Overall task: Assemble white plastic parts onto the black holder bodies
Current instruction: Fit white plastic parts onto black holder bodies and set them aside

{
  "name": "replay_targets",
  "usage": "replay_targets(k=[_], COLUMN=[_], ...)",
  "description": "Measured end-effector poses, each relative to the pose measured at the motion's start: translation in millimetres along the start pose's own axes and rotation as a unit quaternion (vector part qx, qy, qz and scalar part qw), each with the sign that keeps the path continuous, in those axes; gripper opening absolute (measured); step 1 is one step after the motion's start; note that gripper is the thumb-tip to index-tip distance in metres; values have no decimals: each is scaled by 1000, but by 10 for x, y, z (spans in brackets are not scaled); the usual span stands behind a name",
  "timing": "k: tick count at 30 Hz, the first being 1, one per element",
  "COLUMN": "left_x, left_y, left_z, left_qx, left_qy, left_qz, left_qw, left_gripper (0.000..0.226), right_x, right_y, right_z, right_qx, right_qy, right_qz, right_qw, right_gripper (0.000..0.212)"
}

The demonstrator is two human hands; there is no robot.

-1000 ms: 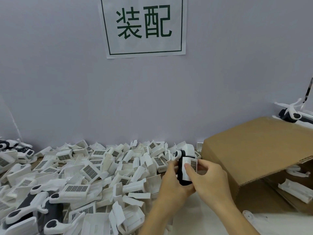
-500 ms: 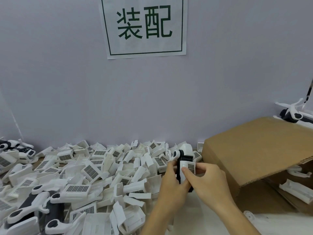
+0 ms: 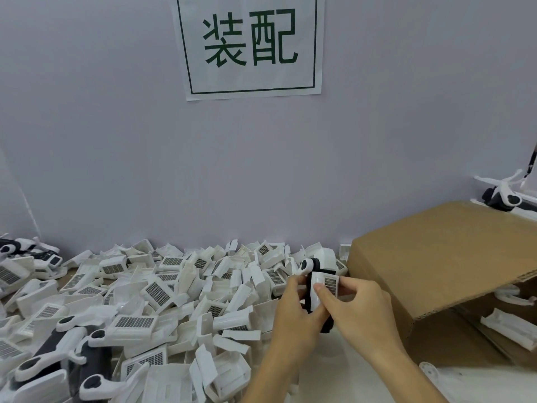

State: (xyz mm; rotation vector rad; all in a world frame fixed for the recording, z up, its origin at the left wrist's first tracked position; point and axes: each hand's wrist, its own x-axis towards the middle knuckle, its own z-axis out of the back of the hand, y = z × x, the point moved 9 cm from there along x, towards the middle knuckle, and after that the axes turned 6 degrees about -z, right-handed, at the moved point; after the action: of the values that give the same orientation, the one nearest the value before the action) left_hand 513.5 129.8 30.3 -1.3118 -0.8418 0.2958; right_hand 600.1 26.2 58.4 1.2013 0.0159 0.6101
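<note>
Showing a black holder body [image 3: 308, 289] held upright just above the counter [image 3: 343, 370], between both hands, with a white plastic part [image 3: 327, 287] bearing a dark grid panel laid against its front face; a rounded white-and-black cap [image 3: 307, 266] tops the body. Left hand [image 3: 293, 312] grips the body from its left side, fingers curled round the black edge; right hand [image 3: 357, 309] pinches the white part, thumb [image 3: 325, 298] pressed on its face, fingers wrapped behind its right edge. Left of the hands, a loose heap of white plastic parts [image 3: 157, 289] covers the counter to the wall [image 3: 116, 141]; several black-and-white assembled holders [image 3: 66, 353] lie at the lower left. Right of the hands, touching nothing held, stands an open cardboard box [image 3: 436, 263] with white pieces [image 3: 505, 327] visible inside; further holders [image 3: 502, 199] rest behind it. A paper sign [image 3: 250, 45] with green characters hangs on the wall above.
</note>
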Motion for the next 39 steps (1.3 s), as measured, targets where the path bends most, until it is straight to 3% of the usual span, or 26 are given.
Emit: replay_targets(k=[8,13,16,19,22,26,30,36,39], left_x=[-9,-1,12,12,3,0,-11,-11,-16], left_y=[-24,-60,-31,-2,16,6,-52,-110,-118], left_z=[-8,27,52,80,133,171,148,52,-8], left_qx=[-17,-32,-46,-76,-120,-143,-127,-142,-143], left_qy=[4,-1,-9,-29,-61,-88,-80,-47,-14], left_qz=[-15,-7,10,31,54,74,63,48,58], left_qw=[1000,999,999,996,989,983,987,988,988], left_gripper=[27,25,24,25,19,20,27,49,41], right_x=[-34,-72,-98,-98,-80,-91,-182,-194,-173], right_y=[25,197,257,228,171,79,117,73,38], right_z=[12,18,52,103,90,-98,-323,-286,-269], right_qx=[-6,-15,-1,17,25,33,175,350,371], right_qy=[-13,-2,2,-33,-38,48,146,117,112], right_qz=[-1,63,80,66,38,-27,-85,-153,-154], right_qw=[1000,998,997,997,998,998,970,916,909], right_gripper=[14,4,18,30,17,33,34,29,31])
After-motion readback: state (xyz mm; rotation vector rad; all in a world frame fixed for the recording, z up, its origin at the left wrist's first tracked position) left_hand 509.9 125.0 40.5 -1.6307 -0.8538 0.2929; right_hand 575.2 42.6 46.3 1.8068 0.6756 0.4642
